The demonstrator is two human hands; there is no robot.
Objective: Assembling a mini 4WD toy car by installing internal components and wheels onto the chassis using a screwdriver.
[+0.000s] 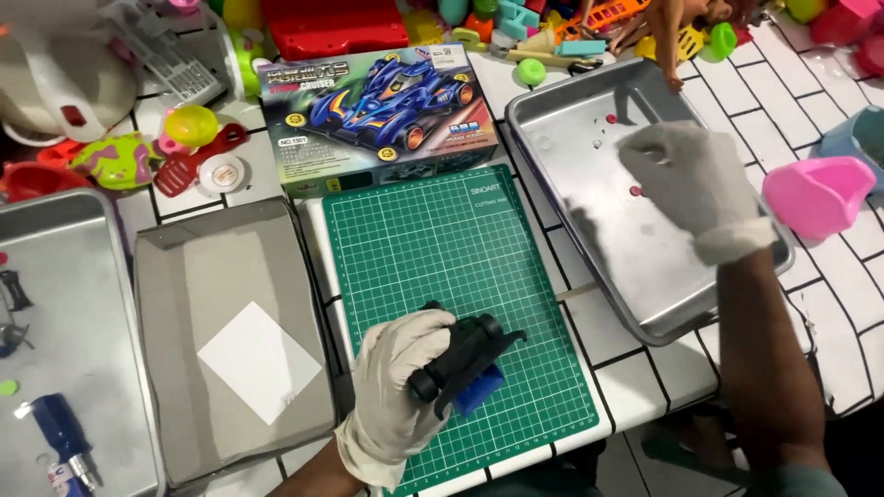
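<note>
My left hand (398,391), in a white glove, grips a black toy car chassis (460,354) with black wheels and a blue part underneath, held just above a green cutting mat (442,248). My gloved right hand (691,179) reaches down into a metal tray (571,129) at the right, fingers curled near small red parts (633,190) lying on the tray floor. Whether it pinches one of them is hidden by the glove.
A toy car box (378,115) lies behind the mat. A grey cardboard tray (230,340) with a white sheet sits to the left, then another metal tray (64,350) with a small blue part. Colourful plastic toys crowd the back; a pink cup (815,193) lies at the right.
</note>
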